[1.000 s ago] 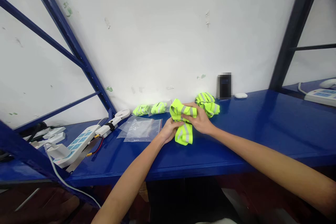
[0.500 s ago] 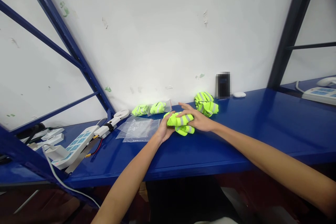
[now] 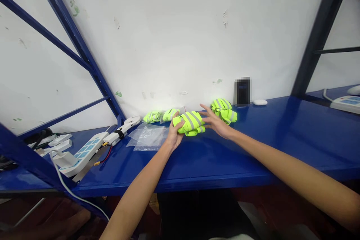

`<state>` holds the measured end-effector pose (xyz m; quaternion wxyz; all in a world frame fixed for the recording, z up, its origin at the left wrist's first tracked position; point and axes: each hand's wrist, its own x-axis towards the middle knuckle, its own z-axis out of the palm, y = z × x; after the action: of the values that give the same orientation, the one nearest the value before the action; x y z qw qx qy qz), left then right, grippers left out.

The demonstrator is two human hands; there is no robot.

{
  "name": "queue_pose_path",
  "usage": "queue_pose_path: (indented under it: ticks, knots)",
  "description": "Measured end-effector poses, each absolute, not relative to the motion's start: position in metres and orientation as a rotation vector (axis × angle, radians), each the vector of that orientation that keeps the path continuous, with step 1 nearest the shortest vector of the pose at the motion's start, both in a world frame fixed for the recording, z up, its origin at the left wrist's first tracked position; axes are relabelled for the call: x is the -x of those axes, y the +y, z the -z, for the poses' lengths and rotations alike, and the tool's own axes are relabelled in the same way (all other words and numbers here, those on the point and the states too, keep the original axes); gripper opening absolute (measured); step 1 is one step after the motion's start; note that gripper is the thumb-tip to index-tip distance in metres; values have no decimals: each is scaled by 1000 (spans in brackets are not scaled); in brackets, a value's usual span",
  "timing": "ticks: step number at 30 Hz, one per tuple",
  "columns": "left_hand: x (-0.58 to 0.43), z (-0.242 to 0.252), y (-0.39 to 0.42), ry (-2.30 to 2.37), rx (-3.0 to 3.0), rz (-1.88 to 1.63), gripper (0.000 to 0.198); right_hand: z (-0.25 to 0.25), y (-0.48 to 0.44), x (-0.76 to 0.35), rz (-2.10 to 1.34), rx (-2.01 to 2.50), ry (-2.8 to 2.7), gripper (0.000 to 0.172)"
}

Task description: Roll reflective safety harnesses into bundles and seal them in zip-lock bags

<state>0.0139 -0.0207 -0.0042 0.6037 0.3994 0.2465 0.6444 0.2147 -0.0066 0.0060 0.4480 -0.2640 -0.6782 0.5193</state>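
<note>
Striped bundle (image 3: 189, 123) gripped in my left hand (image 3: 174, 135)

I hold it over the blue table (image 3: 219, 163), thumb across its side. My right hand (image 3: 218, 123) is spread wide at its right edge; I can't tell whether the fingertips touch. Clear plastic bags (image 3: 146, 140) lie just left. Beyond, two bagged bundles (image 3: 153, 116) and a loose striped heap (image 3: 226, 113) sit near the wall (image 3: 180, 45).

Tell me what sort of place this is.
Probably a workroom or storage area: a blue metal bench sits within a rack-like blue frame, with a power strip and clear plastic bags lying on it.
</note>
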Motion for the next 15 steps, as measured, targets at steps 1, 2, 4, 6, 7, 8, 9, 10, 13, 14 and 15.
queue_pose_path:
  ticks: [1,2,4,6,7,8,9,10,13,14,15]
  knots:
    - [-13,3,-21,557,-916,-1501,84,-5,-7,-214,-1413,617,-1697,78]
    - [-12,2,-21,546,-905,-1509,83,-4,-7,-214,-1504,569,-1736,86]
    - [-10,0,-21,537,-880,-1517,80,-4,-9,-213,-1503,497,-1823,98]
    - [-9,-1,-21,552,-870,-1502,75,-4,-12,-213,-1327,496,-1888,100]
    - [-8,-2,-21,565,-875,-1485,74,-5,-12,-212,-1232,511,-1910,99]
    - [-8,-2,-22,579,-886,-1466,74,-5,-13,-213,-1152,529,-1932,97]
    - [-8,-2,-23,589,-903,-1446,74,-6,-13,-213,-1092,545,-1953,96]
    - [-8,-2,-24,594,-925,-1426,75,-6,-12,-213,-1050,557,-1968,96]
    - [-8,-2,-26,593,-1002,-1362,80,-4,-9,-214,-1000,578,-1966,97]
    - [-8,-2,-27,594,-1024,-1342,82,-2,-7,-214,-1005,589,-1952,99]
    - [-8,-1,-28,594,-1044,-1321,83,-1,-6,-214,-1019,610,-1935,102]
